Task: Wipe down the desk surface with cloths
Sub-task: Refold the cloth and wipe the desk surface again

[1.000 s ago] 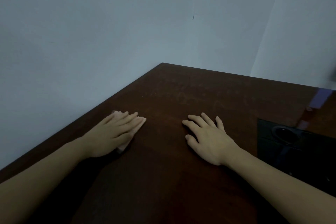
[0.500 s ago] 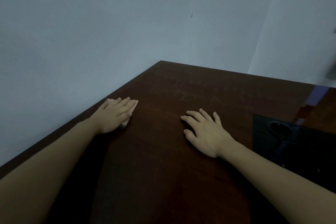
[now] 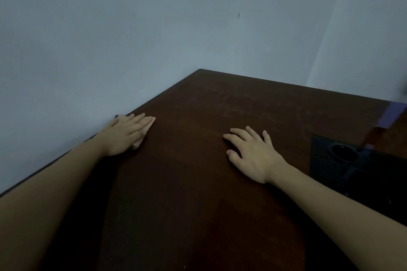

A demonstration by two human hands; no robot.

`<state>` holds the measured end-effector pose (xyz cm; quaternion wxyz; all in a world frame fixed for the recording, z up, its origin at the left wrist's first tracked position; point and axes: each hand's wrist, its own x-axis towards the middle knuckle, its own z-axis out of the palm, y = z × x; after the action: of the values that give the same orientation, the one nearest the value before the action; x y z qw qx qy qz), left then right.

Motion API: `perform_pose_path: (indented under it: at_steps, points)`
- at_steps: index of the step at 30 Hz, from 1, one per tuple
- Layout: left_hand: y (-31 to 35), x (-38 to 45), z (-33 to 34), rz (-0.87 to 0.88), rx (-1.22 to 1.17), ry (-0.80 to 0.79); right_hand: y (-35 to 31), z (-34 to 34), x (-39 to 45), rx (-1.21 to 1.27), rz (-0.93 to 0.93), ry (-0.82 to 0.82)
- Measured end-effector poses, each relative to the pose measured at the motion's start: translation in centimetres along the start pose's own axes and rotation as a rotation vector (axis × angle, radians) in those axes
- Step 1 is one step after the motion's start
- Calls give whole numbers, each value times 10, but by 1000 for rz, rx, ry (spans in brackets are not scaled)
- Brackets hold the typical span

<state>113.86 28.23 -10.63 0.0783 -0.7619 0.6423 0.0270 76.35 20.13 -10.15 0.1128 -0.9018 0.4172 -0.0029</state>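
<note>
Mid-wipe: left hand (image 3: pixel 126 133) flat on cloth (image 3: pixel 141 138) at bench (image 3: pixel 198 182) wall edge; right hand (image 3: pixel 253 154) flat, empty; far corner apparently unwiped.

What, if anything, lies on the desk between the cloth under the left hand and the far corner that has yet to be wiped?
Nothing visible. The cloth lies under the left hand at the wall-side edge, and the desk is bare up to its far corner. The black panel lies off to the right.

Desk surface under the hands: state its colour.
Dark reddish-brown wooden desk surface, shown best in the head view.
</note>
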Motion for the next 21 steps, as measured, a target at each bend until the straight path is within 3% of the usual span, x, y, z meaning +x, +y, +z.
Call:
perform_pose_path:
  at_steps: [6,10,15,21]
  points:
    - [37,12,-8,9,39,0,1,1,0,9,-1,9]
    - [78,-21,-11,186,119,7,0,0,-1,5,-2,2]
    - [96,-65,-7,370,-21,-35,0,-1,-1,-6,-6,1]
    - [80,-46,-5,253,17,-15,2,1,1,-7,-9,2]
